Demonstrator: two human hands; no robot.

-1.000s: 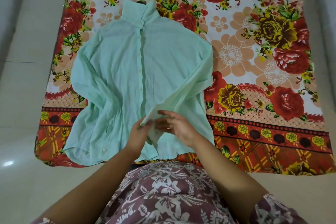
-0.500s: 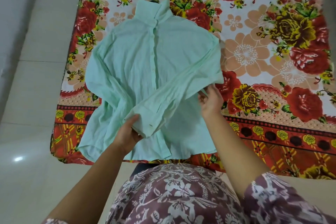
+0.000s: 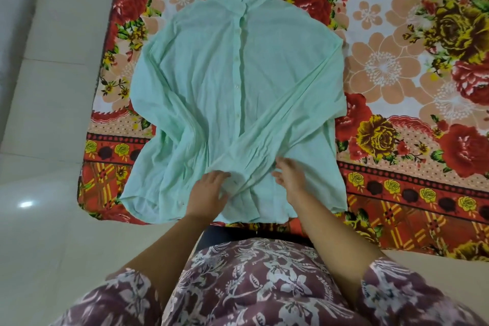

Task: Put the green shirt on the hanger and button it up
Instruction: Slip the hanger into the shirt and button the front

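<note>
The pale green shirt (image 3: 238, 82) lies flat, front up, on the floral cloth, with its collar at the far end and its button placket closed down the middle. Both long sleeves are folded inward and cross near the hem. My left hand (image 3: 209, 190) rests palm down on the crossed cuffs, fingers spread, gripping nothing. Just to the right of the cuffs, my right hand (image 3: 288, 174) hovers over the lower front with its fingers apart.
The red and orange floral cloth (image 3: 397, 74) covers the pale tiled floor (image 3: 47, 114) and extends far to the right of the shirt. My patterned maroon clothing (image 3: 251, 278) fills the near edge of the view.
The right sleeve, held up between both hands before, now lies across the shirt front. My right hand came back from the sleeve's elbow to the hem. Both hands have let go.
</note>
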